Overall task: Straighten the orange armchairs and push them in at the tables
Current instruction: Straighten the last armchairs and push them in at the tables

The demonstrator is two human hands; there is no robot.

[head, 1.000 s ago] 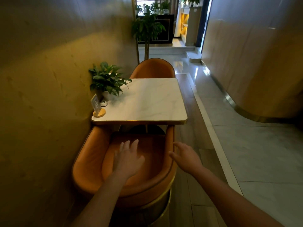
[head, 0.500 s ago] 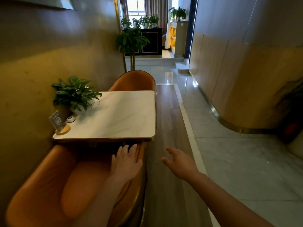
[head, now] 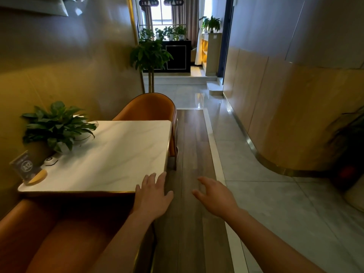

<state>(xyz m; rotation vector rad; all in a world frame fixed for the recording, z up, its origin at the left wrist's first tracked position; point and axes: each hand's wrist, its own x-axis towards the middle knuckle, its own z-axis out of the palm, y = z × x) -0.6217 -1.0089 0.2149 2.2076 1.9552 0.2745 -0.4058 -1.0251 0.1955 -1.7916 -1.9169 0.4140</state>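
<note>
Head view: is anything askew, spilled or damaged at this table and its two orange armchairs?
Nothing looks spilled or damaged. Both the far armchair and the near armchair sit tucked at the table; the far one's aisle side pokes slightly past the tabletop edge. The potted plant and sign stand upright.

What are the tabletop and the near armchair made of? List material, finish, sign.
Tabletop: seemingly marble or a marble-look slab, polished; grey veins, soft sheen, brass-coloured edge. Near armchair: orange leather or faux leather, smooth, low sheen; padded, rounded surface.

Single head-worn wide-angle view, standing height, tilted forward and down along corridor floor [head: 194, 138]; marble table [head: 118, 154] close at lower left.
</note>
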